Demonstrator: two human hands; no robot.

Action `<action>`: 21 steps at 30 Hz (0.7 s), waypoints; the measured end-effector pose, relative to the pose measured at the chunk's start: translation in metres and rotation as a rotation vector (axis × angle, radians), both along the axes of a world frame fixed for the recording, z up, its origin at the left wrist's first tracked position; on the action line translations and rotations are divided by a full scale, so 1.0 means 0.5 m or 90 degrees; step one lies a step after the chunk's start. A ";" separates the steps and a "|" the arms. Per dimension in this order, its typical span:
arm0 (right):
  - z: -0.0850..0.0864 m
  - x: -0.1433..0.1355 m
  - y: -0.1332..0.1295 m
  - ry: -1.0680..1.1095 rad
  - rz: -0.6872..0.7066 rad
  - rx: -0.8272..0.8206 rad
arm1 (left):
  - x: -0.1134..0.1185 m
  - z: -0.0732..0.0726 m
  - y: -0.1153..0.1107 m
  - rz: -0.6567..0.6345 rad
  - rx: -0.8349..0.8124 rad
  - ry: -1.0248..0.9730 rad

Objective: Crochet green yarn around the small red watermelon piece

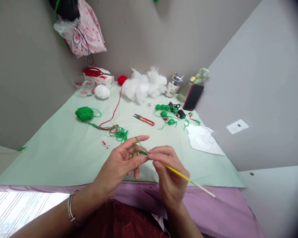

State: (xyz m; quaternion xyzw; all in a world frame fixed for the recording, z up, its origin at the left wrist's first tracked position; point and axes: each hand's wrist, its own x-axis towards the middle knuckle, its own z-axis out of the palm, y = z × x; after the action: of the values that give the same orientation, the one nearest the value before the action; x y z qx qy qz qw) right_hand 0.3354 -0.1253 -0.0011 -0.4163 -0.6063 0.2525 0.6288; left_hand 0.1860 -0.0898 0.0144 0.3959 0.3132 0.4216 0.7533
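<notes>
To the left, a green yarn ball (84, 113) is sitting on the table (62, 158), loose green strands (120, 134) lying nearer. At near centre, the left hand (124, 157) is pinching a small green piece (143, 153) between thumb and fingers, index finger extended under looped yarn. Just right, the right hand (172, 170) is gripping a slim yellow-and-white tool (181, 175), apparently a crochet hook, fingers closed around it. They seem to be working a stitch; the next move is calling for even yarn tension. Farther right, green balls (164, 113) are lying.
</notes>
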 end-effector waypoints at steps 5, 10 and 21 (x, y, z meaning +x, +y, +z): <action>-0.003 0.009 0.009 0.154 0.057 -0.036 | -0.014 0.007 0.012 -0.102 -0.078 -0.067; 0.002 0.022 0.023 0.310 0.113 -0.130 | -0.025 -0.002 0.017 -0.196 -0.096 -0.120; -0.014 -0.011 0.000 -0.032 -0.041 0.021 | 0.002 -0.016 0.001 0.019 0.055 0.046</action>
State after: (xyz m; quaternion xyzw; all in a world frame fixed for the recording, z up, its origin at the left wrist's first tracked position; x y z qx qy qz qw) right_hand 0.3298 -0.1254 -0.0081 -0.4318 -0.6120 0.2117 0.6279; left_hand 0.1870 -0.0892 0.0062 0.4382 0.3279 0.4315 0.7171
